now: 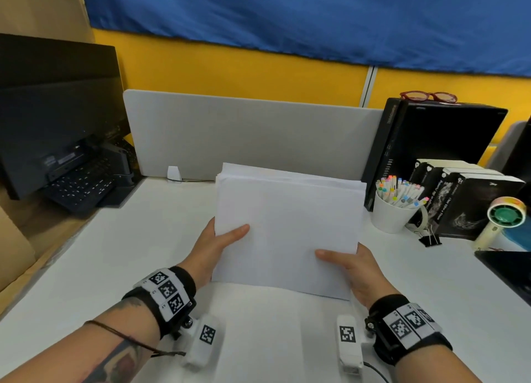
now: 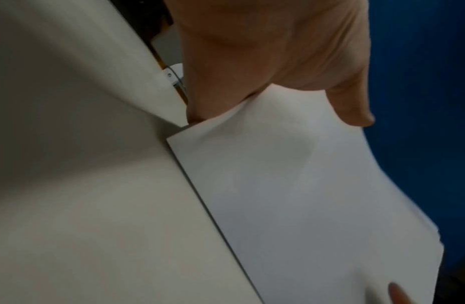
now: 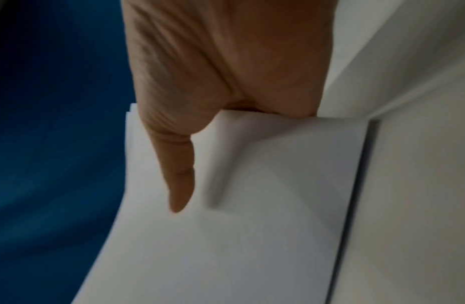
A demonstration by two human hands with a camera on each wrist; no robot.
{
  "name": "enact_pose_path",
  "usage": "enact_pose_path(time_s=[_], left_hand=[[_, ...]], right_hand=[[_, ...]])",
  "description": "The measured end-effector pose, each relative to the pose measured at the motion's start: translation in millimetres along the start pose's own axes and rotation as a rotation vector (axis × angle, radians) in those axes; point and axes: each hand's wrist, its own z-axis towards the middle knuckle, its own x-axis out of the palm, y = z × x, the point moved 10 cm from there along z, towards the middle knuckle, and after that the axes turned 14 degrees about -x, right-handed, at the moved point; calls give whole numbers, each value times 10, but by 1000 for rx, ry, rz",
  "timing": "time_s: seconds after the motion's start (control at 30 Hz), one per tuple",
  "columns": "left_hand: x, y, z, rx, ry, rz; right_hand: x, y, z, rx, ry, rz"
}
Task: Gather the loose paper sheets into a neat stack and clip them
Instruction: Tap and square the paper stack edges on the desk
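Observation:
A stack of white paper sheets (image 1: 287,227) stands tilted on its lower edge on the white desk (image 1: 115,253), its top edges slightly uneven. My left hand (image 1: 214,246) grips the stack's left side, thumb across the front and fingers hidden behind. My right hand (image 1: 355,267) grips the right side the same way. In the left wrist view the left hand (image 2: 278,61) lays its thumb on the sheets (image 2: 304,195). The right wrist view has the right hand (image 3: 221,72) with its thumb pressed on the sheets (image 3: 252,226). A black binder clip (image 1: 429,239) lies at the right by the cup.
A white cup of markers (image 1: 395,207), black books (image 1: 471,201), a computer tower (image 1: 431,141) and a small fan (image 1: 501,221) crowd the right side. A monitor (image 1: 57,109) and keyboard (image 1: 83,185) stand at the left. A grey divider (image 1: 244,135) runs behind the paper.

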Motion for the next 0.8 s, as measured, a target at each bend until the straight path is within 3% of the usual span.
enact_pose_path(time_s=[0.17, 0.3, 0.47, 0.63, 0.8], left_hand=[[-4, 1, 26, 79, -88, 86], [43, -273, -64, 233, -167, 164], [-95, -606, -176, 342, -207, 91], [-136, -747, -186, 334, -170, 38], [-123, -364, -41, 152, -94, 91]], right_hand=[[-59, 114, 11, -113, -110, -53], [-82, 318, 85, -201, -186, -81], [-63, 670, 87, -258, -76, -127], [-9, 755, 94, -299, -80, -98], [99, 473, 53, -162, -18, -13]])
